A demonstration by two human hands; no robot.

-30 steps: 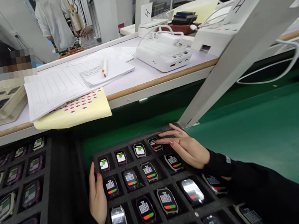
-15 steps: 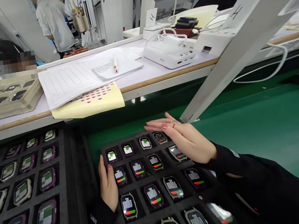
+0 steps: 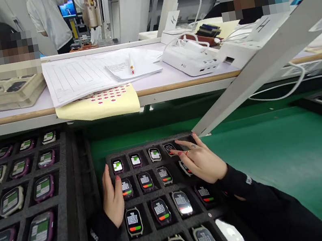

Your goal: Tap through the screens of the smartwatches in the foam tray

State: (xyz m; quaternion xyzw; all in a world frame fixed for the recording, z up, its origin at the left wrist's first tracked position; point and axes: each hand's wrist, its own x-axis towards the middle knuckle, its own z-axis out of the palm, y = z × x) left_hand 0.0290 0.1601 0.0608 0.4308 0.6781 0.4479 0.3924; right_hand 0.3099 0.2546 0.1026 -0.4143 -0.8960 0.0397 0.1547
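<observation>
Left hand point(image 3: 114, 202) clasps the tray point(image 3: 149, 236) (to steady it, I guess); right hand point(image 3: 204, 162), fingers apart, reaches one watch point(image 3: 168, 148).

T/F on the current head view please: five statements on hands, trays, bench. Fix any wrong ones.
1. The left hand is at the left edge of the near foam tray. True.
2. The right hand is closed in a fist. False: it is open, with a fingertip at the watch at the right of the far row.
3. The three leftmost watches in that row show green and white on their screens. True.
4. The yellow sheet lies entirely beneath the near foam tray. False: it hangs over the front edge of the bench.
5. The pen lies on papers. True.
</observation>
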